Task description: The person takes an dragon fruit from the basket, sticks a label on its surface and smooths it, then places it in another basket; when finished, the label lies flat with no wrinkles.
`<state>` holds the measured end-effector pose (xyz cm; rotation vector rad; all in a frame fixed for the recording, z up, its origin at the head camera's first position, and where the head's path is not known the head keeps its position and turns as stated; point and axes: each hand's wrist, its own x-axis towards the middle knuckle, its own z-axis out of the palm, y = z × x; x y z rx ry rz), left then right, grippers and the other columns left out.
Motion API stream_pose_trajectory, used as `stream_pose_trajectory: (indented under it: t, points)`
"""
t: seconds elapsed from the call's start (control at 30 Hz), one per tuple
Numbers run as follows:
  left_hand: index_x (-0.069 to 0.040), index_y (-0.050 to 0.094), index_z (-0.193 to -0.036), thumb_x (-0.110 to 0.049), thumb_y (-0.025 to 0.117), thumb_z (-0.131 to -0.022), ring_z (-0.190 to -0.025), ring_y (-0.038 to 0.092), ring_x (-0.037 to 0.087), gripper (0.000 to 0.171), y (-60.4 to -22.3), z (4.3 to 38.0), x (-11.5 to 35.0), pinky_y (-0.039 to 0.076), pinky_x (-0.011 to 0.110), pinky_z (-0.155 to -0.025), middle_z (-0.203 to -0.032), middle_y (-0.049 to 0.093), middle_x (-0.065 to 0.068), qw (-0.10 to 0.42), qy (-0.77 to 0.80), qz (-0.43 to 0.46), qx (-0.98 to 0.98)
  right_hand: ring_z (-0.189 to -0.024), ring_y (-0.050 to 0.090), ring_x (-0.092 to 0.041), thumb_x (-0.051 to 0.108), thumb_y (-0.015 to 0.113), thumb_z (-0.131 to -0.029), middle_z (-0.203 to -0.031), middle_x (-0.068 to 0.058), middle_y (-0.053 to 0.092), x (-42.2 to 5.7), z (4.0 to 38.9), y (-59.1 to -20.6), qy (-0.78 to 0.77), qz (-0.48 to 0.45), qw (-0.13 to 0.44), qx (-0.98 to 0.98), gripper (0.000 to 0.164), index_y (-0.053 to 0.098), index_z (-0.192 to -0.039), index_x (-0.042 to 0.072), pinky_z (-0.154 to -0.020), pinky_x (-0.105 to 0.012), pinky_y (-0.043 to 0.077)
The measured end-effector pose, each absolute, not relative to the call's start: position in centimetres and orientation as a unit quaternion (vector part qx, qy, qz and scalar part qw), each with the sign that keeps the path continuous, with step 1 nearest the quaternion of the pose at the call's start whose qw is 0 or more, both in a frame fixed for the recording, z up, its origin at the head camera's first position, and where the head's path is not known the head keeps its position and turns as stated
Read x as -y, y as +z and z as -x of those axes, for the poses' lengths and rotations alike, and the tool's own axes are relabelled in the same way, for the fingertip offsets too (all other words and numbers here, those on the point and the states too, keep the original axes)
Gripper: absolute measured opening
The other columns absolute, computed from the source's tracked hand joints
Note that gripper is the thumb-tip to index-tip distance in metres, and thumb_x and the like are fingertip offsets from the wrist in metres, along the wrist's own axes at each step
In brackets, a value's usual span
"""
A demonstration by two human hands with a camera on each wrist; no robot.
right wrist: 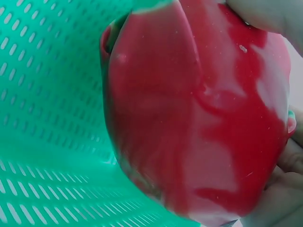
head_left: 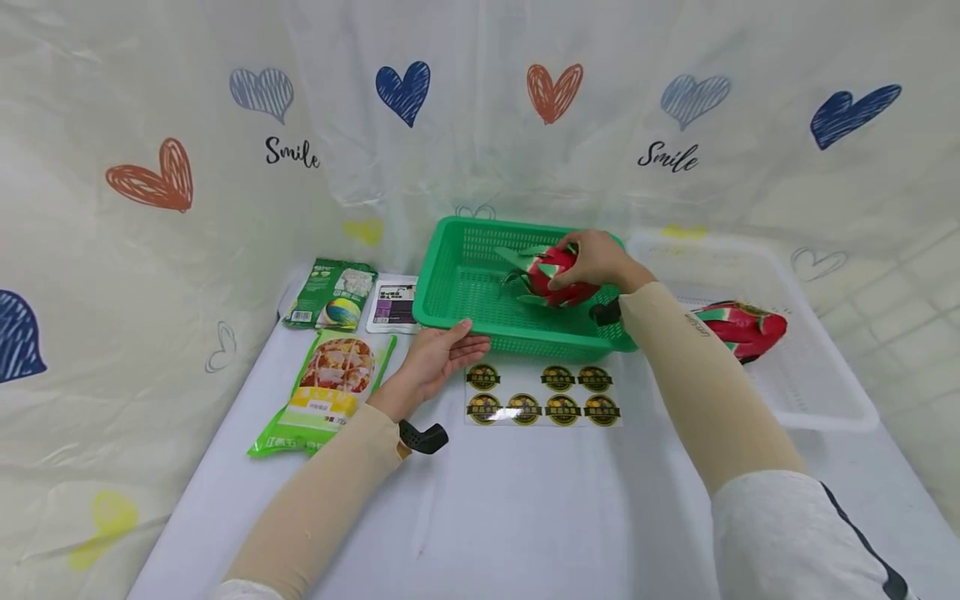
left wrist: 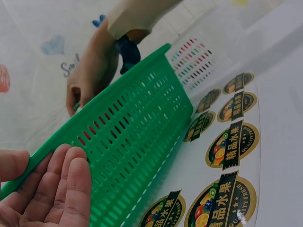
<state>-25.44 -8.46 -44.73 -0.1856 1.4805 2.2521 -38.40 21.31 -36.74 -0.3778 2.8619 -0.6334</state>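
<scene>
My right hand (head_left: 596,260) grips a red dragon fruit (head_left: 545,268) with green scales inside the green plastic basket (head_left: 465,287). In the right wrist view its glossy red skin (right wrist: 189,113) fills much of the picture, with the thumb and fingers along its right side. My left hand (head_left: 435,362) holds the basket's near rim at the left corner. From the left wrist, the thumb lies at the rim and the fingers (left wrist: 75,189) reach along the slotted outer wall. A clear sheet of round black-and-gold fruit stickers (head_left: 543,408) lies just in front of the basket.
On the right, a white basket (head_left: 825,367) holds another dragon fruit (head_left: 750,332), partly hidden by my right forearm. Left of the green basket lie a green packet (head_left: 330,292), a white-and-purple packet (head_left: 392,304) and a green-and-yellow food bag (head_left: 330,392). A heart-printed curtain (head_left: 480,150) stands behind.
</scene>
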Motion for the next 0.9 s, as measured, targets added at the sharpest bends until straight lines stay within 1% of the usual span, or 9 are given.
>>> stream_pose_trajectory:
  t: [0.1,0.23,0.37,0.57,0.63,0.73,0.8,0.9]
  points:
    - [0.005,0.06,-0.133,-0.023,0.055,-0.109,-0.09,0.077,0.013,0.037,-44.9,25.2,8.2,0.062,0.024,-0.084,-0.099,0.079,0.007,0.224,0.809,0.069,-0.539,-0.108,0.061,-0.034,0.038,0.087,-0.083,-0.128,-0.022,0.063,-21.9,37.4,-36.2,-0.222,0.127,0.094,-0.962,0.074,0.056,-0.141,0.004,-0.086,-0.048,0.058]
    - [0.003,0.061,-0.131,-0.023,0.056,-0.109,-0.09,0.077,0.013,0.034,-45.2,25.0,7.9,0.062,0.025,-0.084,-0.096,0.079,0.006,0.231,0.806,0.073,-0.54,-0.107,0.061,-0.033,0.039,0.086,-0.083,-0.129,-0.02,0.063,-22.8,35.9,-35.4,-0.225,0.128,0.088,-0.962,0.074,0.056,-0.141,0.004,-0.085,-0.046,0.059]
    - [0.002,0.061,-0.128,-0.023,0.056,-0.109,-0.089,0.077,0.014,0.032,-45.2,24.8,7.7,0.062,0.025,-0.084,-0.094,0.079,0.005,0.228,0.808,0.073,-0.539,-0.106,0.063,-0.032,0.038,0.086,-0.083,-0.126,-0.019,0.065,-23.4,34.3,-34.3,-0.235,0.13,0.059,-0.962,0.069,0.058,-0.138,0.006,-0.085,-0.046,0.06]
    - [-0.001,0.063,-0.121,-0.024,0.055,-0.11,-0.089,0.078,0.014,0.026,-44.9,24.7,7.9,0.063,0.025,-0.084,-0.095,0.08,0.005,0.228,0.81,0.076,-0.535,-0.105,0.064,-0.032,0.036,0.088,-0.083,-0.124,-0.018,0.066,-24.0,31.5,-32.6,-0.268,0.141,0.032,-0.952,0.068,0.059,-0.137,0.008,-0.086,-0.046,0.061]
    - [-0.002,0.064,-0.118,-0.024,0.055,-0.11,-0.09,0.078,0.015,0.025,-44.7,24.7,7.9,0.063,0.026,-0.085,-0.098,0.08,0.007,0.229,0.811,0.079,-0.533,-0.106,0.064,-0.031,0.034,0.089,-0.082,-0.125,-0.017,0.066,-24.1,30.5,-32.3,-0.278,0.147,0.026,-0.949,0.068,0.059,-0.138,0.008,-0.086,-0.046,0.062]
    - [-0.003,0.064,-0.116,-0.023,0.055,-0.109,-0.091,0.078,0.016,0.023,-44.4,24.7,8.0,0.063,0.027,-0.086,-0.109,0.079,0.015,0.229,0.814,0.083,-0.527,-0.107,0.064,-0.029,0.032,0.09,-0.081,-0.127,-0.013,0.066,-24.1,29.0,-32.0,-0.29,0.155,0.024,-0.944,0.068,0.06,-0.138,0.011,-0.086,-0.046,0.062]
    - [-0.003,0.064,-0.116,-0.023,0.055,-0.109,-0.091,0.078,0.017,0.023,-44.2,24.7,8.0,0.063,0.027,-0.086,-0.111,0.079,0.016,0.227,0.817,0.082,-0.524,-0.109,0.064,-0.029,0.032,0.091,-0.08,-0.128,-0.012,0.066,-24.1,28.0,-31.9,-0.294,0.165,0.026,-0.941,0.068,0.06,-0.138,0.012,-0.086,-0.046,0.063]
    - [-0.001,0.062,-0.119,-0.023,0.054,-0.11,-0.09,0.078,0.016,0.025,-43.8,24.9,7.9,0.063,0.026,-0.085,-0.104,0.08,0.013,0.227,0.82,0.077,-0.519,-0.108,0.065,-0.028,0.032,0.092,-0.079,-0.128,-0.011,0.067,-24.1,26.2,-31.7,-0.293,0.178,0.025,-0.939,0.069,0.061,-0.137,0.013,-0.085,-0.045,0.063]
